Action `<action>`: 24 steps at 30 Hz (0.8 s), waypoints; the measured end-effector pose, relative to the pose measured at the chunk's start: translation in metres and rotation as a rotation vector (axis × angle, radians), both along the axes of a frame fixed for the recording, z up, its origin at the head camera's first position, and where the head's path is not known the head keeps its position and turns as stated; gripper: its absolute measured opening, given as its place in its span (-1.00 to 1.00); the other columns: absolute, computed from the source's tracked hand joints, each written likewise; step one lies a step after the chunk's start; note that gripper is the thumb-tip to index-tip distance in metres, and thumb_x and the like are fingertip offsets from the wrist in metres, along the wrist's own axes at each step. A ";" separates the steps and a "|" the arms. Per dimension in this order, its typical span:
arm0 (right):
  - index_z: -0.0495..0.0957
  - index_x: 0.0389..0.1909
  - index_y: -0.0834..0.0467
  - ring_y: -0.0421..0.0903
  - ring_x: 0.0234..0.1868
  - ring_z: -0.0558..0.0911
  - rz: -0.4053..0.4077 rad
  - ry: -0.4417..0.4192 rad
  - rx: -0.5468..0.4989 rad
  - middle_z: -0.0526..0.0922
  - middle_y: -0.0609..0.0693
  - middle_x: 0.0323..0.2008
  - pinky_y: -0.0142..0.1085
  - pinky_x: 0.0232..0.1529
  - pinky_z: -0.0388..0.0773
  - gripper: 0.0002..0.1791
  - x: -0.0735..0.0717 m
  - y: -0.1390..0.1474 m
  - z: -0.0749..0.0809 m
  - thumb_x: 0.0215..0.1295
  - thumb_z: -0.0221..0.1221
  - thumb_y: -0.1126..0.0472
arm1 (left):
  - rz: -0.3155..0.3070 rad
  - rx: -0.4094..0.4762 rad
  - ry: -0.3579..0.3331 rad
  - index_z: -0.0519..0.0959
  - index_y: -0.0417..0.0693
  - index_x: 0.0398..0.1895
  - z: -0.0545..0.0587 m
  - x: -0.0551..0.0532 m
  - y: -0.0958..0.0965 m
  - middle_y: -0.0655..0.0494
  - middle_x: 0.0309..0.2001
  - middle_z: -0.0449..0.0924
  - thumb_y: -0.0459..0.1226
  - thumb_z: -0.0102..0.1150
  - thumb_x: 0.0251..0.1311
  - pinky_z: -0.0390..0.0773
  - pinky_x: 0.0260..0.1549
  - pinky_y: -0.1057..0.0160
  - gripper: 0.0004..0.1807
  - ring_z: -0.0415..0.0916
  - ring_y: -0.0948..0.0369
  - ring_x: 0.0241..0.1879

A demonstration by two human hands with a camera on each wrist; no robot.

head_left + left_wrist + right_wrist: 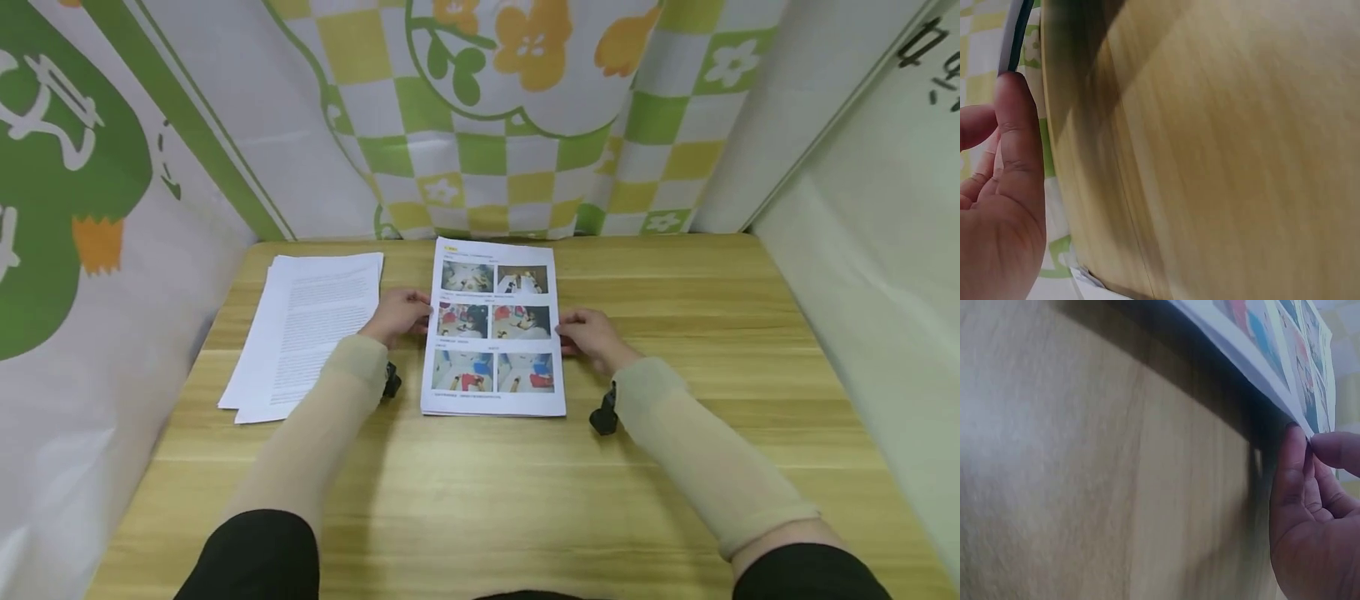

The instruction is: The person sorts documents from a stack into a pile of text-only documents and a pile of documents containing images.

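A thin stack of printed sheets [493,325] with rows of colour photos is near the middle of the table. My left hand [401,312] holds its left edge; in the left wrist view, one fingertip [1015,94] touches the stack [1013,34], seen nearly edge-on. My right hand [592,336] pinches the opposite edge. The right wrist view shows the stack's edge [1254,372] between digits of my right hand [1316,519]. Dark shadow lies under this side, which stands off the tabletop.
Left of my left hand lies a second, loosely overlapping pile of text-covered sheets [322,317]. The wooden table [480,500] ends at a patterned cloth [480,179] behind and pale walls at the sides. Small black devices [603,414] sit at both wrists.
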State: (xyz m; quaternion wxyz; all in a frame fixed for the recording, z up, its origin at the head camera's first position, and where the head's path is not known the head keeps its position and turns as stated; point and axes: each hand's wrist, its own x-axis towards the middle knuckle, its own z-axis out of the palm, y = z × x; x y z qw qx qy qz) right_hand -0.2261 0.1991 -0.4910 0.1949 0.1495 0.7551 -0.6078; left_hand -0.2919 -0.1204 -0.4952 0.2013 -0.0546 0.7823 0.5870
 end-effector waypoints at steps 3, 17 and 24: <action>0.33 0.17 0.44 -0.11 -0.23 0.53 -0.002 -0.006 0.003 0.46 0.21 -0.05 -0.34 -0.19 0.61 -0.63 -0.002 0.003 0.000 0.43 0.01 0.35 | 0.014 0.012 -0.008 0.46 -0.37 -0.06 -0.001 -0.002 0.004 -0.16 -0.17 0.51 -0.46 0.06 0.27 0.64 -0.38 0.26 -0.80 0.54 0.14 -0.36; 0.37 0.12 0.46 -0.17 -0.32 0.54 -0.025 -0.038 0.007 0.51 0.17 -0.15 -0.38 -0.28 0.61 -0.68 0.007 0.007 -0.016 0.47 -0.06 0.34 | -0.025 -0.057 -0.031 0.47 -0.37 -0.06 -0.016 0.013 0.016 -0.23 -0.13 0.54 -0.43 0.04 0.31 0.64 -0.36 0.23 -0.80 0.55 0.08 -0.31; 0.37 0.11 0.48 -0.19 -0.36 0.53 -0.025 -0.012 0.011 0.51 0.13 -0.22 -0.42 -0.32 0.60 -0.67 0.000 0.015 -0.007 0.45 -0.03 0.35 | -0.017 -0.049 -0.019 0.46 -0.35 -0.07 -0.008 0.005 0.023 -0.23 -0.13 0.53 -0.43 0.05 0.29 0.64 -0.35 0.21 -0.81 0.55 0.06 -0.30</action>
